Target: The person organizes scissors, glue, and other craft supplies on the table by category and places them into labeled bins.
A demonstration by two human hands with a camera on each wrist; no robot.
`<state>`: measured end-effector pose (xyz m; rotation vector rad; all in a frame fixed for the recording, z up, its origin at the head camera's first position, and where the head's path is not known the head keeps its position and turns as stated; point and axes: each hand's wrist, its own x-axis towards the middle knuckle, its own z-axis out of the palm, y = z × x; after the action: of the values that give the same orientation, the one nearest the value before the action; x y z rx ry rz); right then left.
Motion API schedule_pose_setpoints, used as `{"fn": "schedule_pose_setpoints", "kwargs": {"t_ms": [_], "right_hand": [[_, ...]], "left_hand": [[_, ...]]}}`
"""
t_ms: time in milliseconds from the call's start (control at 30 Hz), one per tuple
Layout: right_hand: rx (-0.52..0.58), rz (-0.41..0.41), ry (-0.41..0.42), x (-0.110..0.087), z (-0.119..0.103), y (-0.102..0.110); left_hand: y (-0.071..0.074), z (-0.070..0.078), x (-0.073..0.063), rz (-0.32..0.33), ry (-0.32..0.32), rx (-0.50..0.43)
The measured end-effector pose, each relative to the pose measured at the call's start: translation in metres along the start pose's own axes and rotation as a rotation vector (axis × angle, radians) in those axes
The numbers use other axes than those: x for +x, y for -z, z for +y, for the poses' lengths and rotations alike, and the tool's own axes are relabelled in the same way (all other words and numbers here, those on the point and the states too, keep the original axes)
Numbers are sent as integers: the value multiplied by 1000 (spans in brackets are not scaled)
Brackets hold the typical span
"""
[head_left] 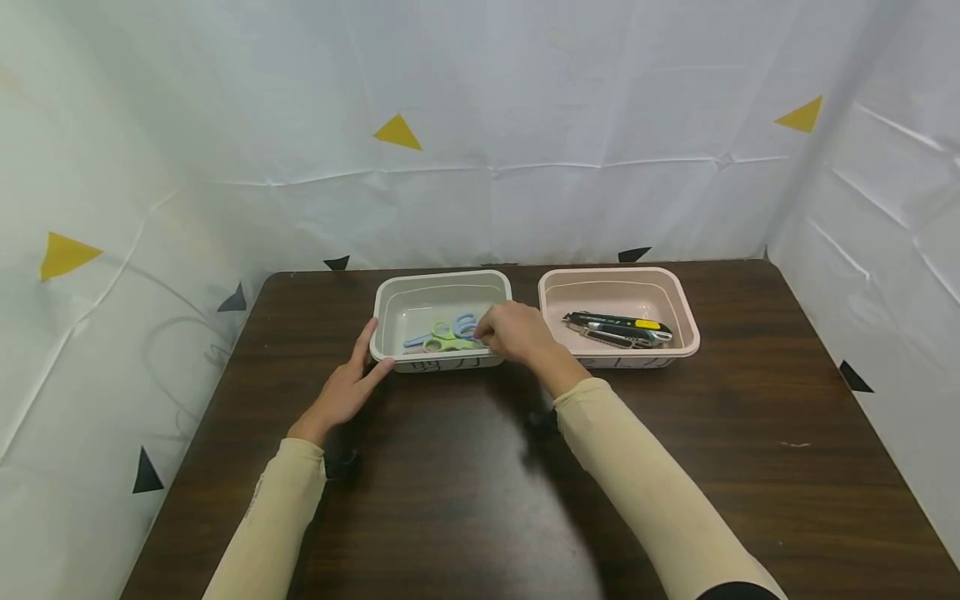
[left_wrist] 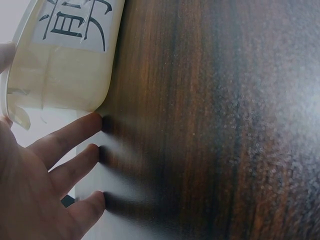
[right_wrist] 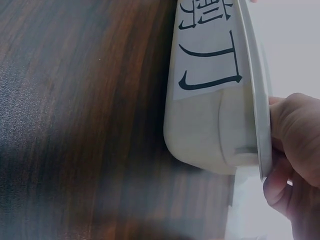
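My left hand [head_left: 347,392] rests against the left end of a pale grey-white bin [head_left: 390,360], fingers spread along its side and thumb at the front corner. In the left wrist view, its fingers [left_wrist: 70,137] stretch out below the bin's end. Over the bin's right front corner, my right hand [head_left: 517,333] reaches in with curled fingers and pinches at the blue-handled scissors [head_left: 465,323]; the fingertips are partly hidden. Green-handled scissors [head_left: 442,332] lie among them. The right wrist view shows that hand [right_wrist: 295,150] bent at the rim.
To the right stands a pale pink bin [head_left: 615,292] holding several utility knives [head_left: 621,329]. Both bins sit near the back edge of a dark wooden table [head_left: 480,483]. White sheeting [head_left: 525,100] with yellow and black triangles surrounds the table.
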<state>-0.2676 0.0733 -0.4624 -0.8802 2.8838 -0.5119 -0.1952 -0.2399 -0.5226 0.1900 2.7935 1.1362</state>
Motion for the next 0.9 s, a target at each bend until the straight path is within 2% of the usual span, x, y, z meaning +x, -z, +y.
{"fn": "schedule_pose_setpoints", "kwargs": {"t_ms": [333,700,900], "right_hand": [[26,19,0,-4,0,0],[44,180,44,-11,-2,-3],[105,278,68,-20,-8,0]], "left_hand": [[-1,1,0,-7,-8,-5],[0,-1,0,-7,0,-16],[0,-1,-1,-9,-4,-22]]}}
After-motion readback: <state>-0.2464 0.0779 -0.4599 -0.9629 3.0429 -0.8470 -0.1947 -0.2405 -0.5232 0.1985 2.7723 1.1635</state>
